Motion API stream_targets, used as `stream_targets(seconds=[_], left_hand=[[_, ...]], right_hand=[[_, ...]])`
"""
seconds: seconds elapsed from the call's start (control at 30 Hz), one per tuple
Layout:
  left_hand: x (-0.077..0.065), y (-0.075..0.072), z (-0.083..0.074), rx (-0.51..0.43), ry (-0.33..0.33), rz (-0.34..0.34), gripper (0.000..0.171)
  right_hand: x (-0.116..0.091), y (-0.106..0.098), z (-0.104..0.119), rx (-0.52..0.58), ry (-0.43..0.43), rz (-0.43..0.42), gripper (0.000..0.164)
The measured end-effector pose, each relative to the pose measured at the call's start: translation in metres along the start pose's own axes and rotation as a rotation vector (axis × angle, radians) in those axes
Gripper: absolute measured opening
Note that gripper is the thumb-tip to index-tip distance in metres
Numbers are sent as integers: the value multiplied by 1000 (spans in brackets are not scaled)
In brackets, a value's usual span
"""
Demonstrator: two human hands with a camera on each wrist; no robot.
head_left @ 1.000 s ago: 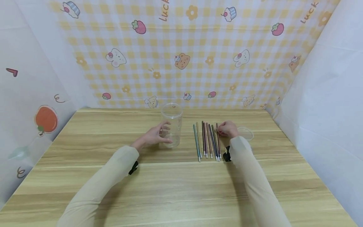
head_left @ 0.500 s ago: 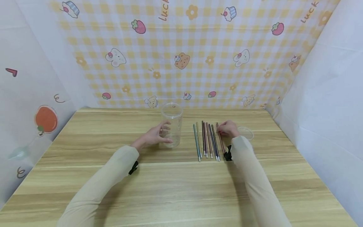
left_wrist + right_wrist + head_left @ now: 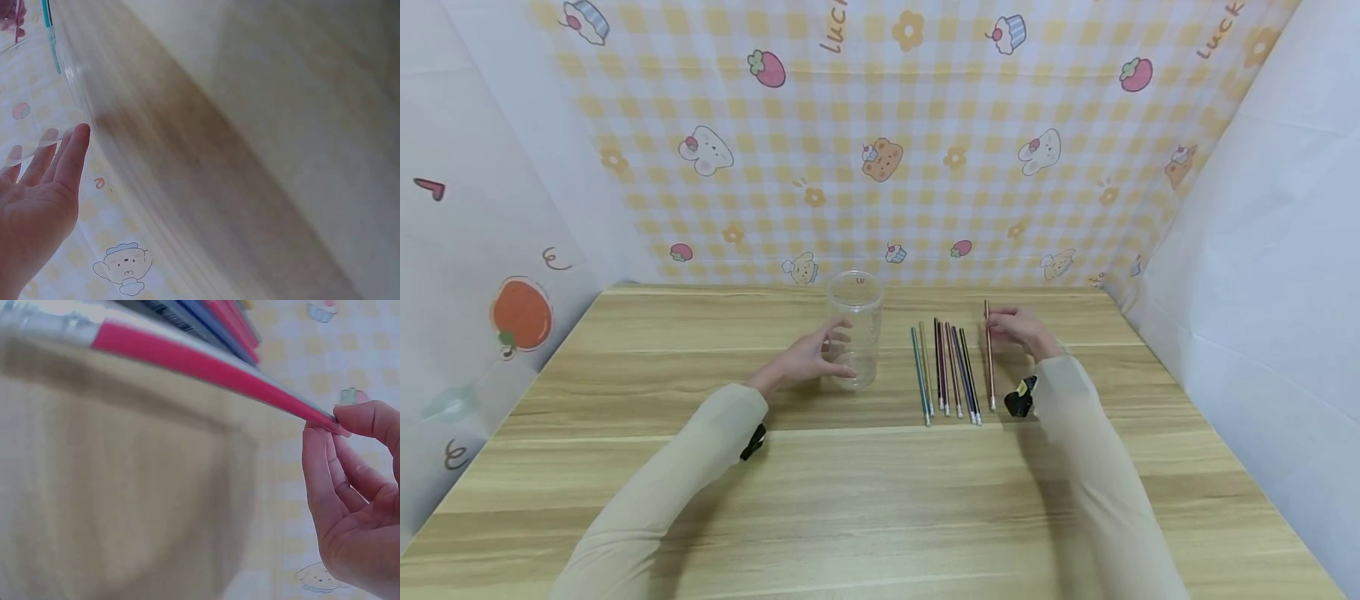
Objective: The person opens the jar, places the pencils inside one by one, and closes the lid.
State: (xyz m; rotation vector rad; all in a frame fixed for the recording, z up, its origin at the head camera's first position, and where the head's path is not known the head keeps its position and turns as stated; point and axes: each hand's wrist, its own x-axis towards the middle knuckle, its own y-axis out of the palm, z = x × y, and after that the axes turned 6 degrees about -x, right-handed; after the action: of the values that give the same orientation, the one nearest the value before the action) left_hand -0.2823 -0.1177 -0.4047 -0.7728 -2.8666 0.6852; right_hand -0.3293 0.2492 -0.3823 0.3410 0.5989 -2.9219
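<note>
A tall clear plastic cup (image 3: 867,329) stands upright near the back of the table. My left hand (image 3: 803,358) holds it from the left, thumb in front and fingers behind, visible through the wall. The left wrist view shows that hand (image 3: 44,203) with its fingers against the clear side. Right of the row, my right hand (image 3: 1021,327) pinches a reddish pencil (image 3: 990,362) near its far end, between thumb and fingers. Close up in the right wrist view, the pencil (image 3: 200,372) is pink-red and silvery, its white eraser end towards the camera.
Several pencils (image 3: 955,367) lie side by side between cup and right hand, erasers towards me; a teal pencil (image 3: 921,375) is leftmost. A clear round lid (image 3: 1063,346) is mostly hidden behind the right wrist. A checked cloth (image 3: 850,183) hangs behind the wooden table (image 3: 865,500).
The right hand has drawn the reddish pencil away from the row, to the right and up, its far end raised. The left hand and cup have stayed in place.
</note>
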Motion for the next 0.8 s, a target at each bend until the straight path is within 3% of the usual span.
stream_targets(seconds=[0.17,0.43,0.8], left_hand=[[1,0,1,5,-4,-1,82],[0,0,2,0,-1,-1,82],[-2,0,0,-20,-15,0,81]], right_hand=[[-4,-8,13,66,-51,-4,43],[-17,-15,41,85,-144,-46,13],[-36,-7,84,172,-272,-138,23]])
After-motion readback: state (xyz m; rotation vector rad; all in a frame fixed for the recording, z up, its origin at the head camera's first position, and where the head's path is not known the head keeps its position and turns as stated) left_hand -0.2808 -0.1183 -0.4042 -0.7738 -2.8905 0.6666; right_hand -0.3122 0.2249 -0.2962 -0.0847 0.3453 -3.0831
